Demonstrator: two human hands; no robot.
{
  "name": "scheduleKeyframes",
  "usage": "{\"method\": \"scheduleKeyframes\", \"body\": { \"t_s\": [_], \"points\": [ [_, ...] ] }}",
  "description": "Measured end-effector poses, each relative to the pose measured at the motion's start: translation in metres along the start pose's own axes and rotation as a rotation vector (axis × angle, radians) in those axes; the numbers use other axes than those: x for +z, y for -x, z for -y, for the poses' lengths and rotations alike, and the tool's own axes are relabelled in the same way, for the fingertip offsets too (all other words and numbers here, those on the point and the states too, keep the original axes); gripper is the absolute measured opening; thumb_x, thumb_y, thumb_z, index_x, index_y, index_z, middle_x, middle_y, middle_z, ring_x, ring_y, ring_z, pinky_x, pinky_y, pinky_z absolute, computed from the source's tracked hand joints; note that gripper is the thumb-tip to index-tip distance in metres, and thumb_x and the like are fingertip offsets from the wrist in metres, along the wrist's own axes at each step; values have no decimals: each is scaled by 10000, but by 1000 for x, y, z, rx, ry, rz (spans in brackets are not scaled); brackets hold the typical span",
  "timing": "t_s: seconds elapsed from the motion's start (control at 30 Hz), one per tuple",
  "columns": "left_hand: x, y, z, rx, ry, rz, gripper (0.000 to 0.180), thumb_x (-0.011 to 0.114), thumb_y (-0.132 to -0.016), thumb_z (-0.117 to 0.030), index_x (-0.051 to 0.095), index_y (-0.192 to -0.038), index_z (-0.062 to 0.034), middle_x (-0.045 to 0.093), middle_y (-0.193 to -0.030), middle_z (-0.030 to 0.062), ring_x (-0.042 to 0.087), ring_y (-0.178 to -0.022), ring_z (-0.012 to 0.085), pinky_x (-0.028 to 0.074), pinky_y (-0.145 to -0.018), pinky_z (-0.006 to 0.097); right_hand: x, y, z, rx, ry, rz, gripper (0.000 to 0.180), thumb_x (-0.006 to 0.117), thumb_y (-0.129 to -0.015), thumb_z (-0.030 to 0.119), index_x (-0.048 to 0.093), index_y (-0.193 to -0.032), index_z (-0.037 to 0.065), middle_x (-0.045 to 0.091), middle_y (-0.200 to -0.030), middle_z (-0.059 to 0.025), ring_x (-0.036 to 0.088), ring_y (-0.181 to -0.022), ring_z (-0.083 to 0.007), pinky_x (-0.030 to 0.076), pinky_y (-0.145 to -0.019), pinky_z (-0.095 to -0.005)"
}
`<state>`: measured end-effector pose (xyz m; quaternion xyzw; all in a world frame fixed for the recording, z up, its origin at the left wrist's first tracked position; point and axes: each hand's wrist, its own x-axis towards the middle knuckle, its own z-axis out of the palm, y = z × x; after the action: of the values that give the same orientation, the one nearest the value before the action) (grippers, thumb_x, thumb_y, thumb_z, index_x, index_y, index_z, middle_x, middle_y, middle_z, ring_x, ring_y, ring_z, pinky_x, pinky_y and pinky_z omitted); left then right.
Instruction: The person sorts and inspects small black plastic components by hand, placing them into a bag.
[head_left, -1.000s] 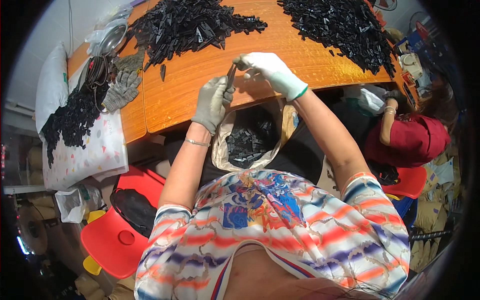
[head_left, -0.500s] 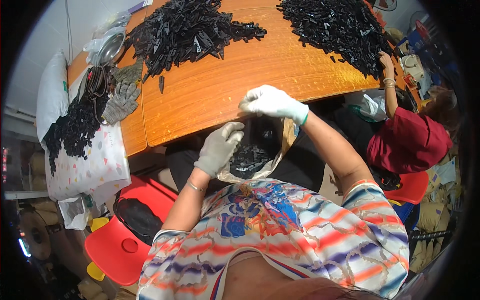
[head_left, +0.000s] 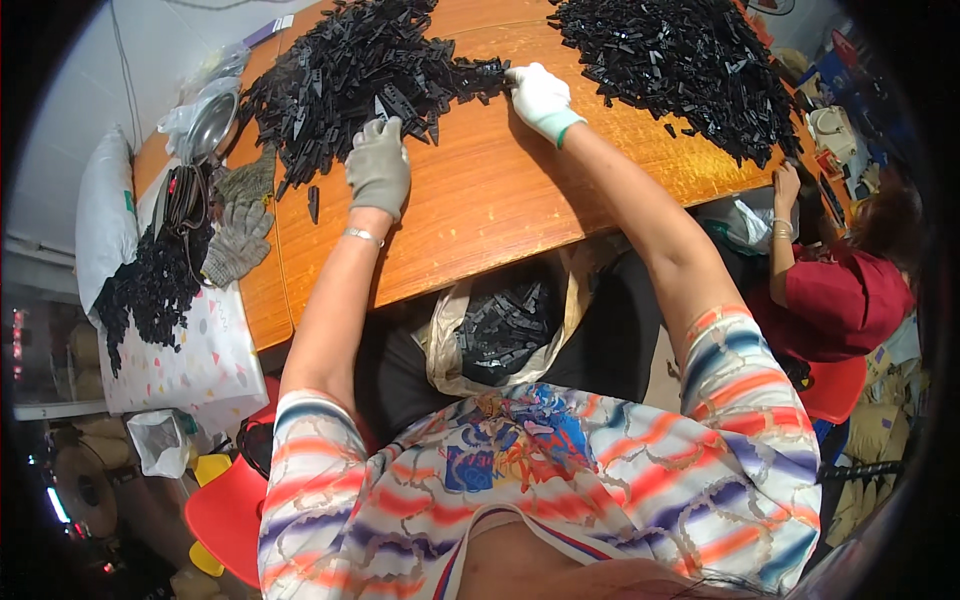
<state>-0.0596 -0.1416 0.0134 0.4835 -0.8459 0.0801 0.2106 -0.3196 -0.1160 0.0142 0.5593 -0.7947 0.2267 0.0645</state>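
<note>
A large heap of small black plastic pieces (head_left: pixel 340 85) covers the far left of the wooden table (head_left: pixel 450 210). My left hand (head_left: pixel 380 172), in a grey glove, is at the heap's near edge with its fingers bent down and together; whatever lies under them is hidden. My right hand (head_left: pixel 543 102), in a white glove, has its fingers closed at the thin right-hand tail of the same heap, on black pieces there. Below the table edge, between my legs, a pale open bag (head_left: pixel 440 345) holds many more black pieces (head_left: pixel 508 330).
Another black heap (head_left: pixel 680 75) is at the far right, where a co-worker's hand (head_left: pixel 787 185) touches its edge. Grey gloves (head_left: pixel 238 240), a metal bowl (head_left: pixel 210 128) and a dark bundle (head_left: pixel 150 275) lie at left. A red chair (head_left: pixel 230 515) stands at lower left.
Both my hands have moved from above the bag forward to the left heap, leaving the bag in plain sight. The co-worker's hand has drawn back toward the table edge.
</note>
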Motion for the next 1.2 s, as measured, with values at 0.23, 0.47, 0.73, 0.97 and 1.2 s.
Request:
{"method": "scheduleKeyframes", "body": {
  "t_s": [0.23, 0.47, 0.73, 0.97, 1.2],
  "points": [
    [11, 5, 6, -23, -64, 6, 188, 611, -854, -191, 581, -1036, -157, 572, -1064, 65, 578, -994, 271, 522, -796, 412, 5, 0, 23, -262, 7, 198, 254, 537, -865, 152, 692, -1056, 213, 653, -1002, -108, 620, -957, -314, 501, -816, -401],
    [-7, 49, 9, 69, 180, -9, 193, 604, -853, -138, 607, -1046, -147, 613, -1035, 68, 588, -980, 283, 502, -815, 422, -7, 55, 22, -306, -177, 6, 220, 567, -861, 170, 708, -1029, 189, 677, -975, -95, 636, -932, -296, 509, -789, -394],
    [-19, 79, 10, 178, 392, -43, 246, 603, -827, -78, 609, -1066, -140, 635, -1032, 62, 585, -971, 294, 487, -824, 410, -15, 88, 45, -222, -256, 70, 214, 564, -885, 268, 708, -1001, 160, 680, -980, -99, 640, -914, -306, 505, -780, -401],
    [-25, 87, 12, 31, 468, -185, 269, 585, -845, -89, 608, -1107, -145, 636, -1060, 72, 586, -979, 306, 479, -840, 411, -12, 64, 89, -213, -15, 256, 216, 596, -864, 256, 708, -984, 116, 673, -963, -130, 639, -911, -321, 506, -768, -418],
    [-44, 85, -16, -125, 470, 162, 261, 565, -901, -231, 614, -1137, -132, 642, -1082, 128, 606, -998, 316, 484, -836, 401, -8, 67, 90, -315, -34, 242, 179, 547, -840, 160, 701, -898, 89, 678, -908, -163, 653, -889, -334, 514, -765, -432]
  ]
}}
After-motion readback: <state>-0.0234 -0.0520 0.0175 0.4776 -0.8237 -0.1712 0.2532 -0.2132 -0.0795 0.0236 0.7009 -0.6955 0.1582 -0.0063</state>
